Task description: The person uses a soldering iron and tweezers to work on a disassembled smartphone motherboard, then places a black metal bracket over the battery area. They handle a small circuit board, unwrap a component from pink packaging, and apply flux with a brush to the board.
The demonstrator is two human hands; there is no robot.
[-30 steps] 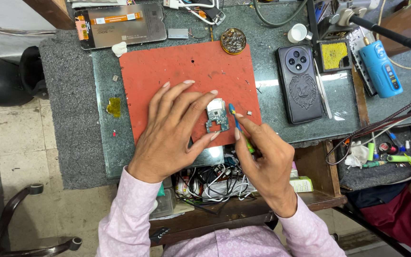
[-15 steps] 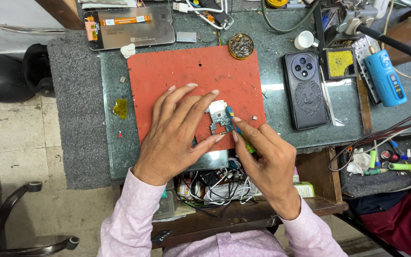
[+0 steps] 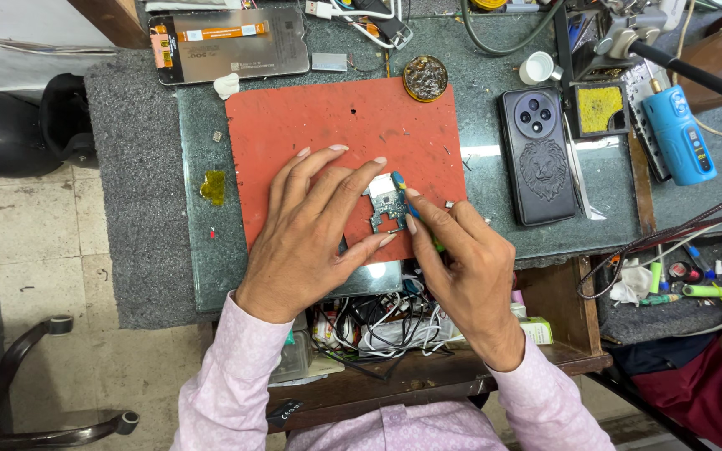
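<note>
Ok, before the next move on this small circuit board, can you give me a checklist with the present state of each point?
1. Circuit board lies on the red mat: ok.
2. Left hand steadies the board, fingers spread around it: ok.
3. Right hand holds the blue and green tool, its end at the board: ok.
4. Exact spot where the tool tip touches: cannot tell, too small.
5. Black phone lies apart from the mat, to the right: ok.
6. Loose small parts on the mat near the board: cannot tell.
</note>
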